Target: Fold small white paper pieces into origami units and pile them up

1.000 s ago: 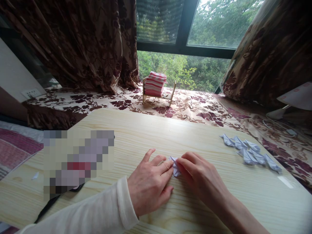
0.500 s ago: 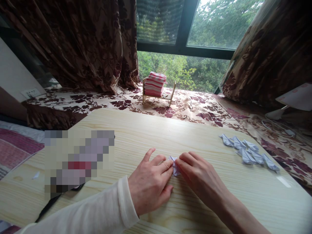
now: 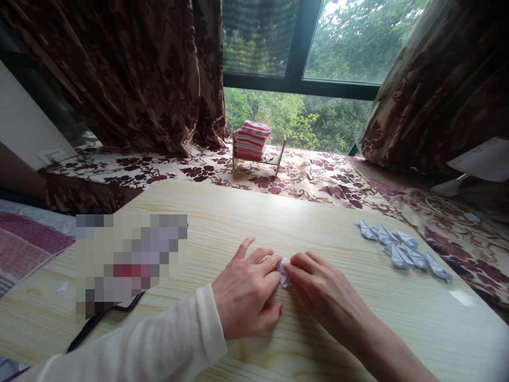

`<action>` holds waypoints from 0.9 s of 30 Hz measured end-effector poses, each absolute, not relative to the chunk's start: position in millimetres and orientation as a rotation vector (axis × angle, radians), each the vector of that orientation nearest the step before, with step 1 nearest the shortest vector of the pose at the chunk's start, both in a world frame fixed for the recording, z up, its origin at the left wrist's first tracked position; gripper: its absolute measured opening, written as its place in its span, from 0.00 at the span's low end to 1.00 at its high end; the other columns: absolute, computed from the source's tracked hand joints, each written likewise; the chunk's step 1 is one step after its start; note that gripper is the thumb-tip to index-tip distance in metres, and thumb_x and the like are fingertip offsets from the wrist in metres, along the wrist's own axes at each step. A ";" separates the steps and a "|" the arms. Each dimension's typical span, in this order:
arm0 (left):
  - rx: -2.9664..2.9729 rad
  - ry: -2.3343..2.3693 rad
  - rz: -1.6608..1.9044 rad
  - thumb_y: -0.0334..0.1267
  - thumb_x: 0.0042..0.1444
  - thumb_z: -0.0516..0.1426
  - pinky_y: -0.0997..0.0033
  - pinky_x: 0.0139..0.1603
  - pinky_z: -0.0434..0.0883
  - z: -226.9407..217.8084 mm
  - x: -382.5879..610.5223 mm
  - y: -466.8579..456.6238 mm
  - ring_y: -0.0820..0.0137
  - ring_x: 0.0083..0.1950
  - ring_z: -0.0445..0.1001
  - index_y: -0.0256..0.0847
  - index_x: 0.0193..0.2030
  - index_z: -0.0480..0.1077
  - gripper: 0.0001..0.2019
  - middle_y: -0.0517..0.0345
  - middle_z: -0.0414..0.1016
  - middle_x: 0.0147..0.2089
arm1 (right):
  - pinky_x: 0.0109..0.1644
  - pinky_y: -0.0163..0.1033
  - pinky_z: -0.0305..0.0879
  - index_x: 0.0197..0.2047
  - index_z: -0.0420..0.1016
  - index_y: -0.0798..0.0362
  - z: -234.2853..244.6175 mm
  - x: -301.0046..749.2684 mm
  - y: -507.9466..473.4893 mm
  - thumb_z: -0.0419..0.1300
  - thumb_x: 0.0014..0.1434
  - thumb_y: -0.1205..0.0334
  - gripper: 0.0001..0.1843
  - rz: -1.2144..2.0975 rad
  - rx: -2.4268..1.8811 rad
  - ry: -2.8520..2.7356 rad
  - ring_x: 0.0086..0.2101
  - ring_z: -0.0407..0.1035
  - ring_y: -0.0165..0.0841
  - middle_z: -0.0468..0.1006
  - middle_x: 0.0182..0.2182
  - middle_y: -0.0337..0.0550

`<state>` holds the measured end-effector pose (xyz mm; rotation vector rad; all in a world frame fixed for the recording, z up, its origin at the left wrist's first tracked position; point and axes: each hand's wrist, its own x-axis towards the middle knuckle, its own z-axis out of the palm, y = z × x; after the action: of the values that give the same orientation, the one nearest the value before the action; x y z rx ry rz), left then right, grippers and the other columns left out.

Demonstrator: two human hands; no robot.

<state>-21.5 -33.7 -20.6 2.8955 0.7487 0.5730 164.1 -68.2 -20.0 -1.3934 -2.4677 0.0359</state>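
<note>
A small piece of folded white paper [image 3: 284, 278] lies on the light wooden table between my two hands. My left hand [image 3: 248, 292] presses against its left side with the fingertips, the little finger side lifted and the thumb low on the table. From the right, my right hand [image 3: 318, 284] has its fingers bent together on the paper's right edge, covering part of it. Off to the right stand several folded white paper pieces [image 3: 400, 255] grouped in rows, apart from both hands.
A blurred-out flat object [image 3: 131, 270] with a black strap [image 3: 85, 331] lies left on the table [image 3: 207, 207]. Near it is a paper scrap [image 3: 61, 287]. Beyond, a small rack [image 3: 254, 159] holds folded pink-and-white cloths [image 3: 251, 140]. A lamp [image 3: 479, 159] stands at right.
Both hands stay at the folded paper, with only slight shifts of the fingers. The whole view has moved a little.
</note>
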 end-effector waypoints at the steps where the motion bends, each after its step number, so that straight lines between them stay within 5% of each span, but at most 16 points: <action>1: 2.899 0.746 0.563 0.43 0.51 0.55 0.47 0.65 0.44 -20.1 -20.6 -32.9 0.60 0.57 0.63 0.39 0.40 0.70 0.12 0.51 0.71 0.51 | 0.33 0.37 0.63 0.33 0.71 0.55 -20.2 164.2 -68.6 0.55 0.56 0.74 0.06 0.036 -1.390 -2.470 0.32 0.61 0.33 0.70 0.31 0.45; 14: 2.916 0.755 0.513 0.43 0.53 0.54 0.48 0.66 0.41 -19.6 -21.7 -31.9 0.61 0.56 0.63 0.39 0.43 0.69 0.13 0.51 0.71 0.51 | 0.36 0.40 0.67 0.44 0.71 0.55 -19.8 169.1 -75.8 0.46 0.48 0.80 0.23 0.056 -1.415 -2.463 0.37 0.62 0.36 0.71 0.37 0.48; 27: 2.882 0.751 0.531 0.44 0.54 0.53 0.49 0.66 0.39 -23.5 -21.4 -29.8 0.62 0.56 0.63 0.40 0.44 0.69 0.14 0.52 0.71 0.53 | 0.33 0.41 0.62 0.38 0.73 0.52 -24.0 176.9 -79.8 0.47 0.46 0.80 0.22 0.020 -1.436 -2.406 0.33 0.62 0.36 0.70 0.31 0.45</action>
<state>-21.4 -29.8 -23.5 2.8819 0.7509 0.5307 176.9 -79.8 -24.0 -1.4359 -2.4062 0.0200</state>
